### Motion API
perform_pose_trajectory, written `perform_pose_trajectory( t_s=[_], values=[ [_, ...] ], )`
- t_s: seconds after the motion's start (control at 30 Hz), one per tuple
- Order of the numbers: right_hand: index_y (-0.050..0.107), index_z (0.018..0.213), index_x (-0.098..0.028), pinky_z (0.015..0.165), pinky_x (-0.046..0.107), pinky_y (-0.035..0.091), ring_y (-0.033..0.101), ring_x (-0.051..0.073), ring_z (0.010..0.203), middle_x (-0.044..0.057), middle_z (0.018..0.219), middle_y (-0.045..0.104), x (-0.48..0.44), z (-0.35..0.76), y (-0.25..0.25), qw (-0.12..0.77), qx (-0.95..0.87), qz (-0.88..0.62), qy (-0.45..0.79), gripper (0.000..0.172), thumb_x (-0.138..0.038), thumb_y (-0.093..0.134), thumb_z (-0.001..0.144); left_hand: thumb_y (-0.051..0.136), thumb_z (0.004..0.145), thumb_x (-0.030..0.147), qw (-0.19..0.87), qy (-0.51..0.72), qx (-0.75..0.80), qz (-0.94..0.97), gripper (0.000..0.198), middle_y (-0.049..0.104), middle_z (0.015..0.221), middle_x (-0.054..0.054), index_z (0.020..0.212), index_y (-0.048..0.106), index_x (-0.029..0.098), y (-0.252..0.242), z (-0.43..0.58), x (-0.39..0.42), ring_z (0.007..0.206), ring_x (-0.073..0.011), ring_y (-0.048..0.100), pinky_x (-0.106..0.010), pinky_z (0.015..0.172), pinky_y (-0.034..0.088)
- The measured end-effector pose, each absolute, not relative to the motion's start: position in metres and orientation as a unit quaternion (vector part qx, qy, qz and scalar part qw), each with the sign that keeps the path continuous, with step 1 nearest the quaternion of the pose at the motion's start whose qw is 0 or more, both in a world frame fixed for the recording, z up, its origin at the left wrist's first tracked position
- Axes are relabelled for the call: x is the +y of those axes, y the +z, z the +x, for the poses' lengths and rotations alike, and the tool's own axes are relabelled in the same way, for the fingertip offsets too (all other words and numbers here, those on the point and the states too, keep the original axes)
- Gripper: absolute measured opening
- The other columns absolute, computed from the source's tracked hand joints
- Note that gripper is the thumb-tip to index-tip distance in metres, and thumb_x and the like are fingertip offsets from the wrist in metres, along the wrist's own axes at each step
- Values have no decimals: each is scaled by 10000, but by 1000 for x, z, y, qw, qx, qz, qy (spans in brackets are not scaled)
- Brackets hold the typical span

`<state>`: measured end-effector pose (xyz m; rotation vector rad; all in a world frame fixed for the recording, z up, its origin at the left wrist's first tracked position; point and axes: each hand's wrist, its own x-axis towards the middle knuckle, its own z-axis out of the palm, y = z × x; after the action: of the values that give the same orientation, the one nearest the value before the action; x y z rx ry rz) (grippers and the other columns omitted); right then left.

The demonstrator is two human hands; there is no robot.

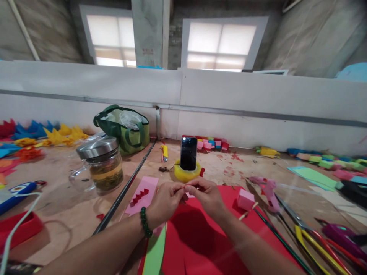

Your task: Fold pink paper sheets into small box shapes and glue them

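My left hand (168,200), with a green bead bracelet (145,222) at its wrist, and my right hand (208,198) meet fingertip to fingertip above a red paper sheet (197,244). Both are closed in a pinch. A speck of red shows between the fingertips, too small to name. Left of my left hand, a zigzag-folded red strip (140,197) lies on a pink paper sheet (149,184). A pink paper cube (246,199) sits right of my right hand, with a thin wooden stick (249,211) beside it. Green paper (155,250) lies under my left forearm.
A phone (188,153) stands in a yellow tape roll (187,173) beyond my hands. Left are a glass tea jar (104,168) and a green bag (134,137). Right lie a pink glue gun (269,193), scissors (296,215) and a purple glue gun (341,236).
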<state>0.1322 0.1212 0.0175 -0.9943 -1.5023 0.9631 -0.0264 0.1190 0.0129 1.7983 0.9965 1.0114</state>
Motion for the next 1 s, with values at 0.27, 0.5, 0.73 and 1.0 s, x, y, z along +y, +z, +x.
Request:
perform_pose_trajectory(
  t_s=[0.27,0.5,0.73,1.0],
  values=[
    [737,720,-179,581,251,471,565,126,602,11,658,657,123,135,20,532,-609,-400,431,177,-356,730,717,541,836,348,530,410,374,641,283,664,679,-51,767,674,109,14,-22,123,581,-120,608,-221,572,464],
    [752,831,-207,614,261,493,614,153,682,30,753,692,127,139,13,517,-687,-402,316,142,-311,658,808,684,715,457,614,412,355,572,365,677,684,-61,755,675,94,12,-23,128,549,-108,611,-221,567,475],
    [738,832,-240,682,284,523,636,166,775,42,832,674,123,137,12,539,-725,-387,183,83,-222,657,823,689,705,475,620,419,357,559,383,662,645,-58,725,664,93,10,-22,128,555,-119,611,-239,578,483],
    [706,843,-220,698,278,534,626,158,800,49,866,632,118,139,20,524,-774,-339,107,134,-139,600,830,669,717,462,610,425,353,568,372,651,612,-51,698,664,90,16,-22,122,528,-112,602,-222,549,474]
  ],
)
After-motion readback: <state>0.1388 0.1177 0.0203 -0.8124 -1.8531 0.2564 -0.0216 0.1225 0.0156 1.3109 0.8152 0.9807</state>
